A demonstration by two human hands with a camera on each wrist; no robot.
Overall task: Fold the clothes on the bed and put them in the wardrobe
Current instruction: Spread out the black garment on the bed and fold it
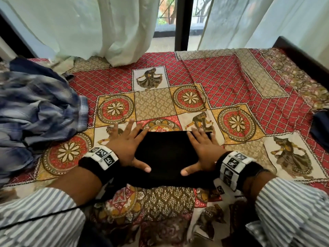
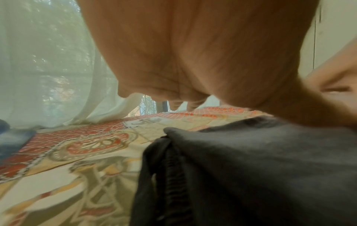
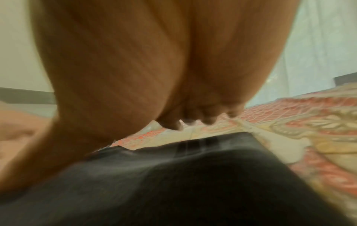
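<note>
A bed covered by a patterned bedspread (image 1: 222, 77) in red, yellow and cream is seen from the head view, with pale sheer curtains (image 1: 106, 32) hanging along its far side and a dark window frame (image 1: 183, 24) between them. A folded black garment (image 1: 167, 154) is laid on the bedspread at the centre of the head view, its far edge straight.

The left hand (image 1: 124, 148) is placed flat over the garment's 9 o'clock edge, fingers spread and straight, thumb pointing toward the middle; nothing is gripped. The right hand (image 1: 203, 148) is placed flat over the 3 o'clock edge in the same manner, fingers extended, thumb turned inward; nothing is gripped. Marker-printed wristbands and striped sleeves are worn on both arms.

A crumpled blue checked garment (image 1: 41, 107) is piled at 9 o'clock, well apart from the black one. A dark item (image 1: 320, 125) is cut off by the frame at 3 o'clock; what it is cannot be told.

Only the left wrist view shows the stacked layers and a gathered, ribbed band at the black garment's side (image 2: 170, 175), below the palm (image 2: 193, 53). The right wrist view is blurred; the palm (image 3: 154, 61) is seen above the cloth (image 3: 173, 183) and short dark stripes are shown near its far edge. The blue pile and the window are shown clearly only in the head view.
</note>
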